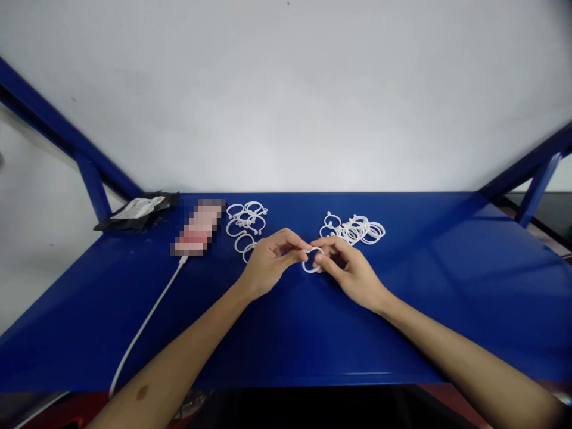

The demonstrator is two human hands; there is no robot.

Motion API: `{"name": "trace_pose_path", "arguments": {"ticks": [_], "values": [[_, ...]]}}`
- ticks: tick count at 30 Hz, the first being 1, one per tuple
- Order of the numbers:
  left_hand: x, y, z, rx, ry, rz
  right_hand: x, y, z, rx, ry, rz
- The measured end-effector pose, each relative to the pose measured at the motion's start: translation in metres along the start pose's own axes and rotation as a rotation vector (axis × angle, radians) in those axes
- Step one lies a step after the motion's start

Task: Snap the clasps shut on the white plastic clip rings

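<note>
Between my two hands is a white plastic ring, held over the middle of the blue table. My left hand pinches its left upper edge with thumb and forefinger. On the right side, the fingers of my right hand are closed round the same ring, hiding part of it. Beyond my left hand lies a loose group of white rings with small knobs, some of them open. A tighter pile of similar white rings lies beyond my right hand.
The blue table has a white wall behind it and blue frame bars at its sides. At the left lie a black packet with a pale label and a blurred-out flat object, joined to a white cable that runs over the front edge.
</note>
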State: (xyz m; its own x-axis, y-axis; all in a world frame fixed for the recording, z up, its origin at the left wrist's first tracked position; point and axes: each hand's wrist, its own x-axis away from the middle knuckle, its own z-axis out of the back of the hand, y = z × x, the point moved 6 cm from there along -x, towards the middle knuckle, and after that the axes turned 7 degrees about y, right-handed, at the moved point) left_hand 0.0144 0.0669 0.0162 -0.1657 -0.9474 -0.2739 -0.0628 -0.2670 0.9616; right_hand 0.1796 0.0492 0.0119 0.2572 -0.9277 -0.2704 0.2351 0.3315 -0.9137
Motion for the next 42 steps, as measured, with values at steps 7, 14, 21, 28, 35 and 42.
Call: {"name": "trace_pose_path", "arguments": {"ticks": [7,14,21,28,35,42], "values": [[0.003,-0.006,0.000,-0.126,-0.009,0.009,0.004,-0.008,-0.001,0.067,0.007,0.102],[0.006,-0.003,0.001,-0.366,0.010,-0.009,0.007,-0.022,-0.004,0.162,-0.104,0.250],[-0.013,0.007,0.030,-1.056,-0.062,-0.228,-0.003,-0.023,0.018,0.476,0.070,0.433],[-0.022,-0.008,0.075,-1.481,0.020,-0.196,-0.025,0.009,0.056,0.774,0.339,0.444],[-0.022,-0.005,0.069,-1.424,0.072,-0.225,-0.021,0.003,0.054,0.753,0.387,0.427],[-0.007,0.008,0.022,-0.603,-0.045,0.015,-0.004,-0.022,0.023,0.564,0.172,0.491]]}}
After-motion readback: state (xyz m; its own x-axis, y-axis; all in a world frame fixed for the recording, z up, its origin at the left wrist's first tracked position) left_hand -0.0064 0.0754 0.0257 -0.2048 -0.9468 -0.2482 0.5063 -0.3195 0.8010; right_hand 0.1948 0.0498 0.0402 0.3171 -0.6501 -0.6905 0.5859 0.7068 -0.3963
